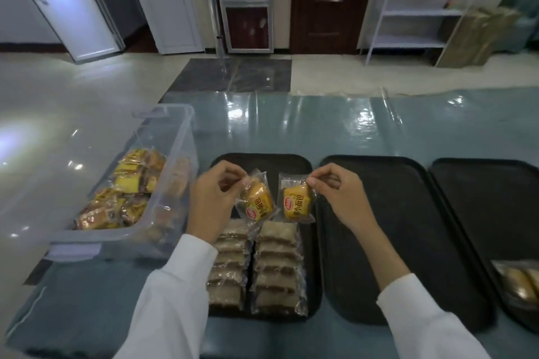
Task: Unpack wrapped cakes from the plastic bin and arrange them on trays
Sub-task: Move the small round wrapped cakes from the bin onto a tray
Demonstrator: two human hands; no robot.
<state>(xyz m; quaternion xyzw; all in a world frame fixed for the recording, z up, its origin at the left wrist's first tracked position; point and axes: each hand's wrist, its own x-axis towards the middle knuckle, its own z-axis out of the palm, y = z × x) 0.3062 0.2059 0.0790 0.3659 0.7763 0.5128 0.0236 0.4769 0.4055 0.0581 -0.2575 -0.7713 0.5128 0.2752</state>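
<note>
From the head camera, the person stands over three black trays on a table under clear plastic sheeting. The left hand pinches the top corner of one yellow wrapped cake, and the right hand pinches the corner of a second wrapped cake, both dangling just above the far half of the left tray. Toward six o'clock on that tray, two neat columns of laid cakes already fill the near half. The plastic bin sits at nine o'clock from the hands, with many wrapped cakes in it. The middle tray is bare; the right tray, at three o'clock, holds a few packets at its near edge. I'd judge the placing step is in hand: next, each cake needs lowering flat at the head of its column, snug against the last one, before the fingers let go.
</note>
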